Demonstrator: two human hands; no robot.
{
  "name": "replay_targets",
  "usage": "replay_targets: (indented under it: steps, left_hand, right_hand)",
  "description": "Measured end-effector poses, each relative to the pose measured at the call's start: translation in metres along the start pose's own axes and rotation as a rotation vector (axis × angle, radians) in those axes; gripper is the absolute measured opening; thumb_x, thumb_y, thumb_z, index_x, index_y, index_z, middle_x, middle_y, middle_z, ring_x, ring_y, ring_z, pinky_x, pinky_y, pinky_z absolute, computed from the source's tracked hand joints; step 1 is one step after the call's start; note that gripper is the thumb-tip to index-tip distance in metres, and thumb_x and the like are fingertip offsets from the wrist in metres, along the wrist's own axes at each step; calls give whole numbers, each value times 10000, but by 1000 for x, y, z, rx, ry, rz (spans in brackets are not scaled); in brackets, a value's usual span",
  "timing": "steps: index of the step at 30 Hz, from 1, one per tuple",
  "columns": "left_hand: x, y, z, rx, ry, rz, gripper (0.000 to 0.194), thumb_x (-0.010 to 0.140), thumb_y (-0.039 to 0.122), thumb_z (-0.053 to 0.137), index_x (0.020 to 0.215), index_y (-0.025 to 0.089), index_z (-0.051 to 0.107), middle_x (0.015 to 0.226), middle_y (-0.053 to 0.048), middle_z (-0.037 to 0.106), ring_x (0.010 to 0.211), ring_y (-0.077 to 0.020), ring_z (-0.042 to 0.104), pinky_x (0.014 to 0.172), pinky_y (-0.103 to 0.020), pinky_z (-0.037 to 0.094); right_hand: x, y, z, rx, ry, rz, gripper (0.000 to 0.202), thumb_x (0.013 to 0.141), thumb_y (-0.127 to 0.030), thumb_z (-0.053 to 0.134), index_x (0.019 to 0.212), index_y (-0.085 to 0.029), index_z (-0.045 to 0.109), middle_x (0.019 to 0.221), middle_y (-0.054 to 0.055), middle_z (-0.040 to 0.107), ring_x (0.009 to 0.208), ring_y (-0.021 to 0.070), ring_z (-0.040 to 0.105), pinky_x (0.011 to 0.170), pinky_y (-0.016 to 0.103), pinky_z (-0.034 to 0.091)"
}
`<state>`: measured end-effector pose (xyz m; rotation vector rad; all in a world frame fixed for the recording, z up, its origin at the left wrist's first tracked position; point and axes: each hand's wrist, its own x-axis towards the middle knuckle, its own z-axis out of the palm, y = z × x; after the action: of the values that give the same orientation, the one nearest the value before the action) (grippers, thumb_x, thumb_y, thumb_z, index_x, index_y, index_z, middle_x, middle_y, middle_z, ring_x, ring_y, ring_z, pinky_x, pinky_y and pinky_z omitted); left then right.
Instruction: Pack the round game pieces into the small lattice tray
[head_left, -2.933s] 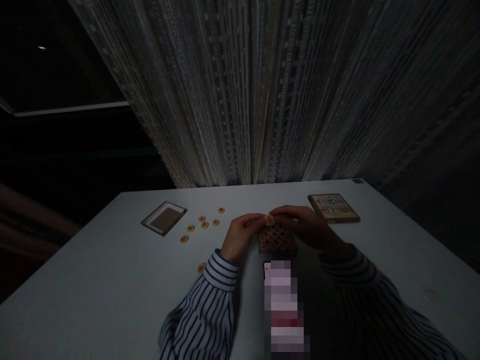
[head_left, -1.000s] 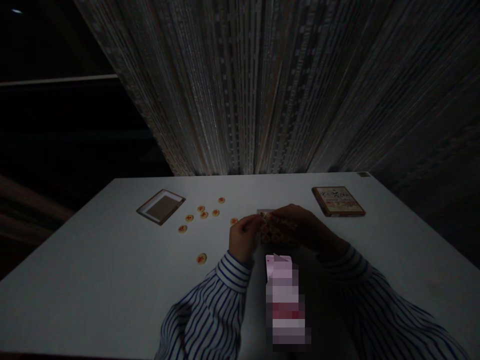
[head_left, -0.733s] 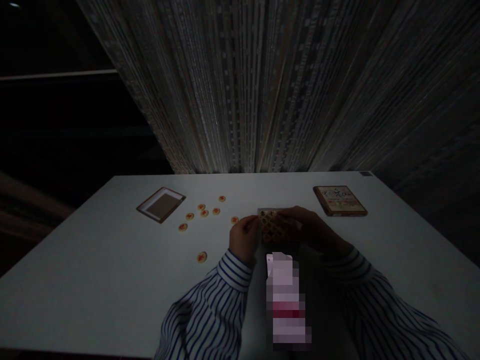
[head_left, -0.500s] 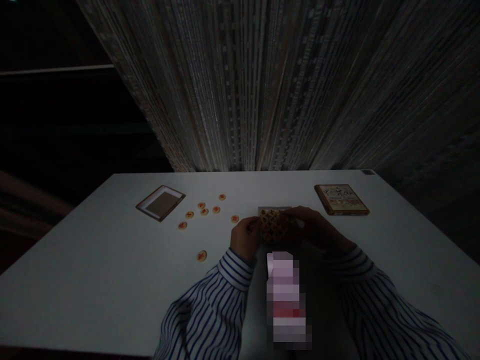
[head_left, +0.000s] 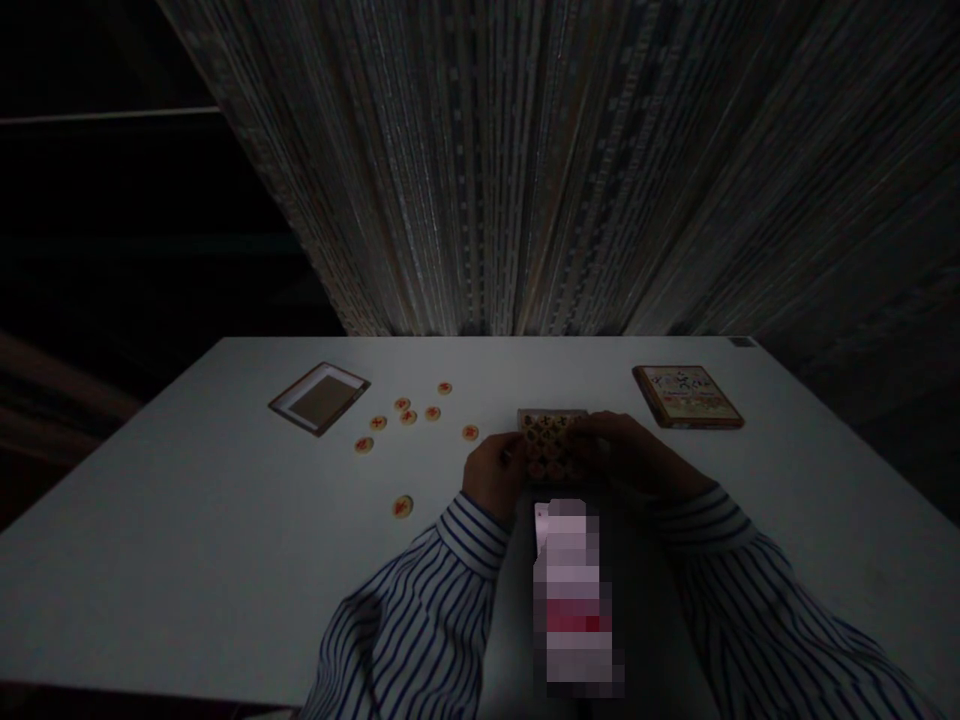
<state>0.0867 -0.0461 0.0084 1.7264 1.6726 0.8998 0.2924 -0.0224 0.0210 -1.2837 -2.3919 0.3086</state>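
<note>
A small tray filled with rows of round wooden pieces lies on the white table between my hands. My left hand is closed at the tray's left side, its fingers curled; what they pinch, if anything, is too dark to make out. Over the right part of the tray reaches my right hand, its fingertips bent down on the pieces. Several loose pieces with red characters are spread to the left, one of them nearer to me, another just beyond my left hand.
An open box lid or shallow tray lies at the back left. At the back right is a flat box with a printed cover. A lit, blurred-out phone lies between my forearms. A striped curtain hangs behind the table.
The view has shifted slightly. My right fingers have moved a little over the tray, and more of the pieces in its back row show. The loose pieces lie as before.
</note>
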Motion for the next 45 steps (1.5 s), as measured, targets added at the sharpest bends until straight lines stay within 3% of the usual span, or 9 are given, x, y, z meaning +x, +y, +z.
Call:
replay_targets:
  steps: [12, 23, 45]
  left_hand:
    - [-2, 0, -1, 13, -7, 19, 228, 794, 210, 523, 960, 172, 675, 886, -69, 701, 776, -169, 637, 722, -292, 501]
    - [-1, -4, 1, 17, -14, 28, 227, 793, 210, 530, 961, 163, 673, 882, -76, 694, 794, -176, 634, 728, -299, 501]
    - [-1, -2, 1, 35, 7, 49, 221, 790, 195, 524, 945, 160, 677, 889, -81, 697, 785, -173, 631, 725, -295, 493]
  right_hand:
    - [-1, 5, 2, -33, -30, 2, 187, 814, -332, 540, 901, -245, 681, 839, 55, 676, 730, 169, 605, 641, 304, 469]
    - [1, 4, 2, -140, -94, -16, 202, 834, -296, 510, 889, -221, 689, 838, 67, 669, 731, 174, 597, 628, 303, 460]
    - [-1, 6, 0, -58, -75, -41, 191, 808, -314, 542, 909, -268, 697, 889, 56, 688, 746, 167, 617, 638, 293, 467]
